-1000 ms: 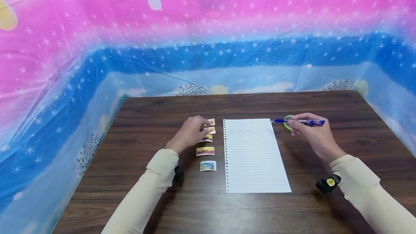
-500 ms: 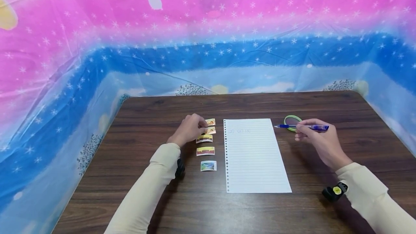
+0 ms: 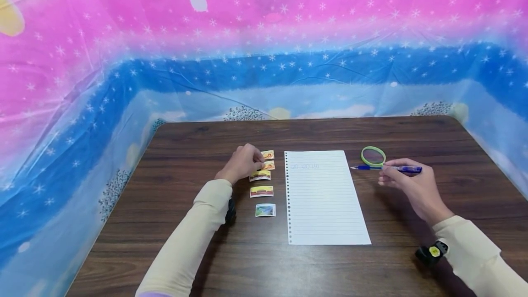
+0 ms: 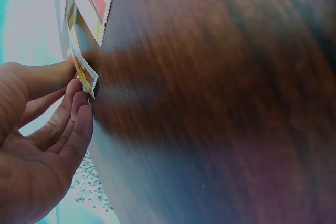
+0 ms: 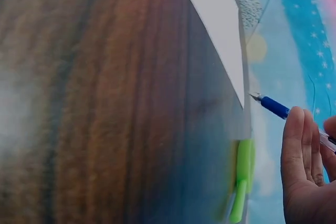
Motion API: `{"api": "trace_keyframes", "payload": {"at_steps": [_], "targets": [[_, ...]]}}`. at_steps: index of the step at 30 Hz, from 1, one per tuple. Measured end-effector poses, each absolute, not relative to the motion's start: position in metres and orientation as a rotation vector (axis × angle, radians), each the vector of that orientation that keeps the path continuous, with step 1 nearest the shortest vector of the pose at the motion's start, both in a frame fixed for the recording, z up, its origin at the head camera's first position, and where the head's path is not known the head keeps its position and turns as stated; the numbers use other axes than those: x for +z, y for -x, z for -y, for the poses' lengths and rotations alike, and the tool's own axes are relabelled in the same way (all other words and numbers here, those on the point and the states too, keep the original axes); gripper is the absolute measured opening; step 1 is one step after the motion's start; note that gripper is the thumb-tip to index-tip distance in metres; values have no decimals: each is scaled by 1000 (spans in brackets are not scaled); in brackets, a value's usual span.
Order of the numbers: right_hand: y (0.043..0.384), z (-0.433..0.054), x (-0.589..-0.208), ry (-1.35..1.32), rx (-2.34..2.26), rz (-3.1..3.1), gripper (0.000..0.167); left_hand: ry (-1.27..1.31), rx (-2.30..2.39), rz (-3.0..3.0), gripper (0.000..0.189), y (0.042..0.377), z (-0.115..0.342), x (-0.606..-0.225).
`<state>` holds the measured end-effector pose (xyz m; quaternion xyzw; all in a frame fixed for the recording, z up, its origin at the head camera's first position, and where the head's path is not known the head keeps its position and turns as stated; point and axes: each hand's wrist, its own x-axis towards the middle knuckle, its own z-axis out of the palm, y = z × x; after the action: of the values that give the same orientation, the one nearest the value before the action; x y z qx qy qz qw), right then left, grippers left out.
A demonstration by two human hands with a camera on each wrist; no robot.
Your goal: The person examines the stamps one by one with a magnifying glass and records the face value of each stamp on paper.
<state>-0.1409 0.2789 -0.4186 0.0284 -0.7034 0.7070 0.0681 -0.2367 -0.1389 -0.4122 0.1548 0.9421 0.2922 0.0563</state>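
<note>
1. The writing (image 3: 304,167) to the right of the left hand (image 3: 242,163) takes up a short run near the top of the paper (image 3: 326,200); its words are too small to read, and none can be made out on the lines below it. Judged by that, little of the paper is filled.
2. Five stamps (image 3: 261,191) make a column by the left hand: two directly at its fingertips, the third just nearer the person, the last two farther toward the person, apart from each other.
3. The left hand reaches forward from its forearm, fingers bent and bunched, thumb at the edge of a stamp. The gap between thumb and fingers is small; whether they pinch that stamp or only touch it, I cannot tell.
4. The right hand (image 3: 416,191) holds the pen (image 3: 406,169) between thumb and fingers in a writing hold, its forearm slanting in from the right. The tip points left, just off the paper's edge; it looks raised, so no writing seems under way.
5. Beyond the right hand's fingertips lies a green ring (image 3: 362,156), the pen passing across its near edge.
</note>
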Motion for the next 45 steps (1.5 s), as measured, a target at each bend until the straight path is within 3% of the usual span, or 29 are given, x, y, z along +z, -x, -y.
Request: {"api": "trace_keyframes", "payload": {"at_steps": [10,19,24,32,45], "targets": [[132,-288,-427,-107,2163,2106,23,-429,885,-2855,8,238,138,-412],[121,-289,-434,61,1558,2573,35,-439,902,-2845,8,238,139,-412],[118,-284,-431,85,1463,2720,36,-452,920,-2829,8,239,142,-413],[116,-276,-428,75,1504,2797,28,-431,919,-2814,9,239,141,-412],[116,-267,-427,-27,1126,2989,23,-402,928,-2804,9,238,141,-413]]}}
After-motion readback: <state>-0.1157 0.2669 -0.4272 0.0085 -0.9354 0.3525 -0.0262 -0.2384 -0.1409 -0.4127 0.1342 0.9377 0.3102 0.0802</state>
